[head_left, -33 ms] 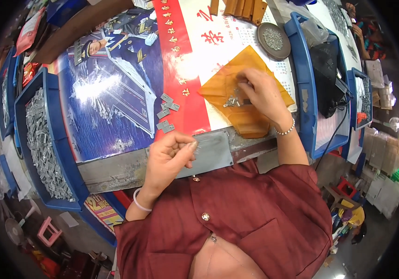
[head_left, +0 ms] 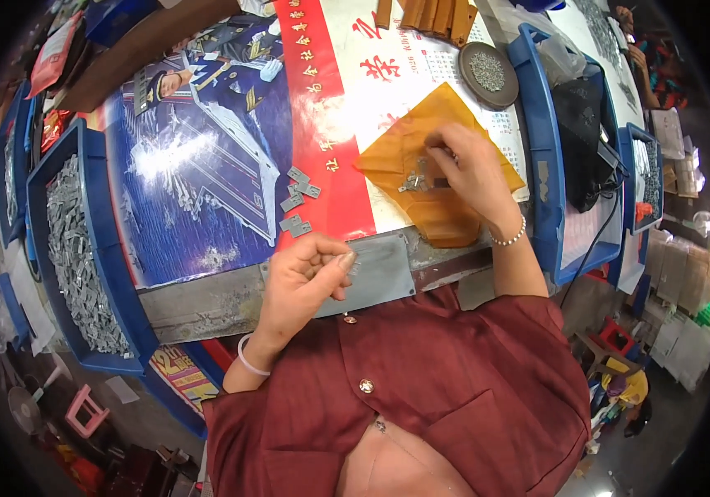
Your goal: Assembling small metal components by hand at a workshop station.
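My left hand is raised over the table's front edge, thumb and fingers pinched on a small grey metal piece. Just beyond it a flat grey metal plate lies on the edge. My right hand rests on an orange sheet, its fingertips closed on a small cluster of metal parts. Several small grey metal plates lie loose on the poster between the two hands.
A glossy poster covers the tabletop. A blue bin heaped with grey metal pieces stands at the left. A round dish of tiny parts sits at the back, and a blue tray with a black bag is on the right.
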